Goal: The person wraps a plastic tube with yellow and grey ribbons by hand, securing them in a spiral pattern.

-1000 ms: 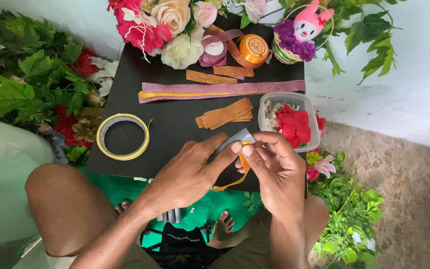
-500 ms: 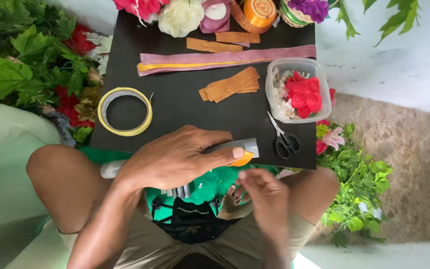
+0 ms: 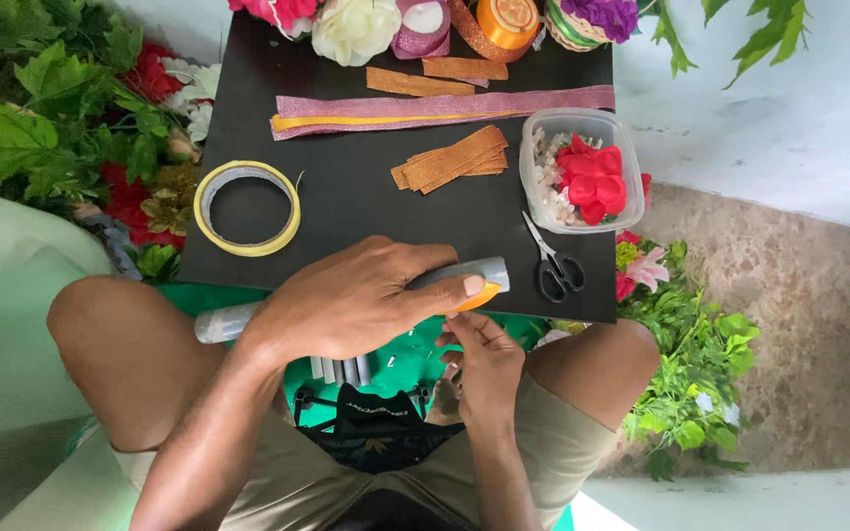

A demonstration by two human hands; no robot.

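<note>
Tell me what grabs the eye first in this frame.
Centre frame, the left hand grips a long grey tube over the near edge of the black board, with the right hand just beneath its tip. At the board's right, red fabric petals fill a clear plastic tub; a yellow tape ring lies left.

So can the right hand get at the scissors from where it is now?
Probably yes. The right hand sits just below the black board's near edge, and the scissors lie flat at that edge, uncovered. Only the grey tube in the left hand is close by.
</note>
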